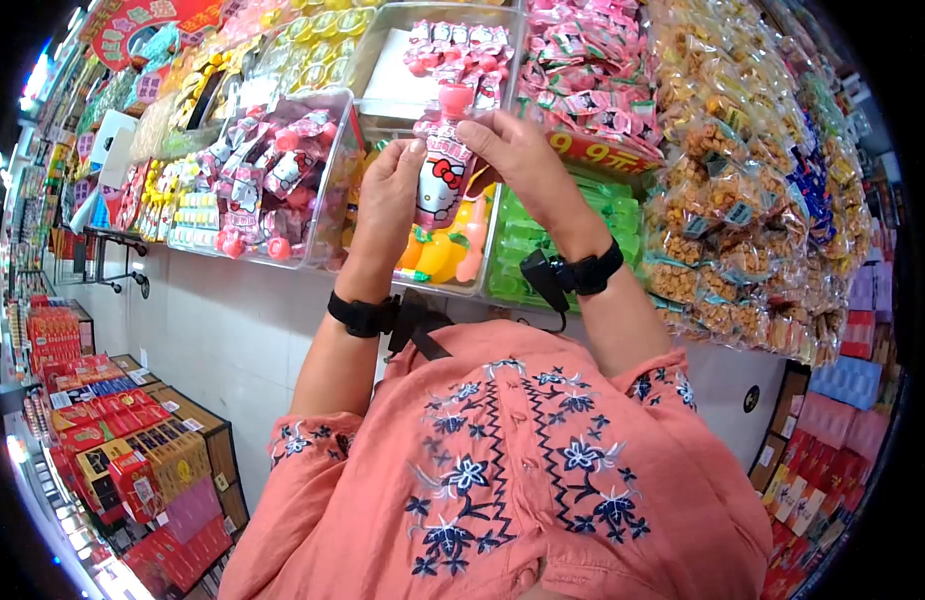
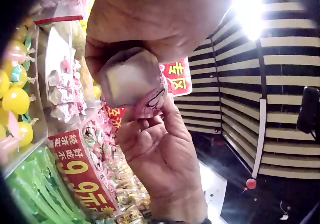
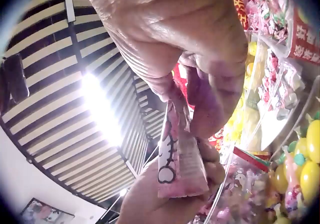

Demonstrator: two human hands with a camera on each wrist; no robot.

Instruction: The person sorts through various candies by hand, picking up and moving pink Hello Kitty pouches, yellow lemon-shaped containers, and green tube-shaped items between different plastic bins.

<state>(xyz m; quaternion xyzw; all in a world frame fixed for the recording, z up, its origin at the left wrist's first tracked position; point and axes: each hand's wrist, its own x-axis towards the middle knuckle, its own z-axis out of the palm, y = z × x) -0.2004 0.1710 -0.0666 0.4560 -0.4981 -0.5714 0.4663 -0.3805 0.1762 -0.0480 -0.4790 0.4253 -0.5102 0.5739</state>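
Both hands hold up a pink cartoon-cat pouch (image 1: 440, 185) with a pink cap, over the display bins. The left hand (image 1: 390, 195) grips its left edge, thumb on the front. At the upper right edge, the right hand (image 1: 517, 160) pinches it between thumb and fingers. In the left wrist view the pouch's pale bottom (image 2: 131, 78) faces the camera, with the right hand (image 2: 165, 159) beyond it. The right wrist view shows the pouch (image 3: 182, 169) side-on, the right hand (image 3: 175, 38) above and the left hand (image 3: 160, 199) below.
A bin of similar pink pouches (image 1: 267, 185) stands at the left. Yellow fruit-shaped items (image 1: 437, 255) and green packs (image 1: 532, 235) lie below the hands. Bagged snacks (image 1: 722, 190) fill the right side. A cart (image 1: 107, 260) and boxed goods (image 1: 132, 450) are at the left.
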